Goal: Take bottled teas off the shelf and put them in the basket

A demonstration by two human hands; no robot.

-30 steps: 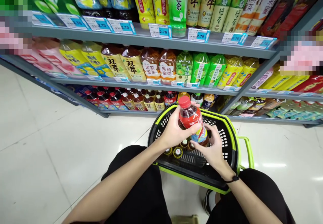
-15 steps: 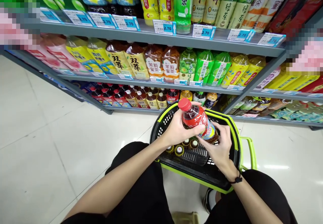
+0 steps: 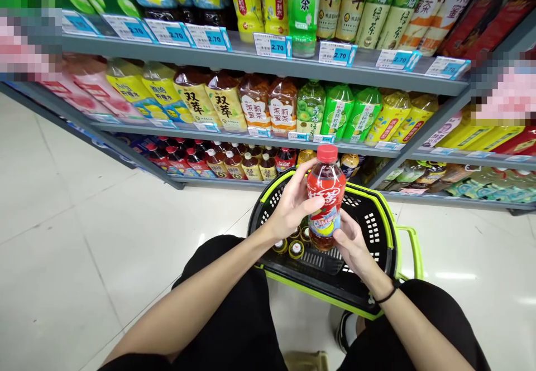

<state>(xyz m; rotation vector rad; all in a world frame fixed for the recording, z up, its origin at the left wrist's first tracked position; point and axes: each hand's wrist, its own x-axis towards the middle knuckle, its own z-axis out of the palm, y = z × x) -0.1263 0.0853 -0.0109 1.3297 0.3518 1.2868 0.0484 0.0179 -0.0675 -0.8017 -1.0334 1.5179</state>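
A bottle of iced tea (image 3: 329,187) with a red cap and a red, blue and yellow label stands nearly upright between my hands. My left hand (image 3: 293,203) grips its upper left side, the thumb across the label. Around the lower right side, my right hand (image 3: 352,242) closes on the bottle near its base. Below them is a black shopping basket (image 3: 371,229) with a lime-green rim. Several dark-capped bottles (image 3: 296,249) are in its left part, partly hidden by my left hand and the held bottle.
Ahead stands a grey shelf (image 3: 268,61) with rows of drink bottles and price tags (image 3: 272,46). Smaller red-capped bottles (image 3: 196,162) fill its lowest level. The basket's green handle (image 3: 414,254) sticks out to the right, over the tiled floor (image 3: 62,237).
The iced tea bottle has turned from a leftward tilt to nearly upright, its label now facing me. Its cap has moved right and up; my right hand has shifted left along with the base.
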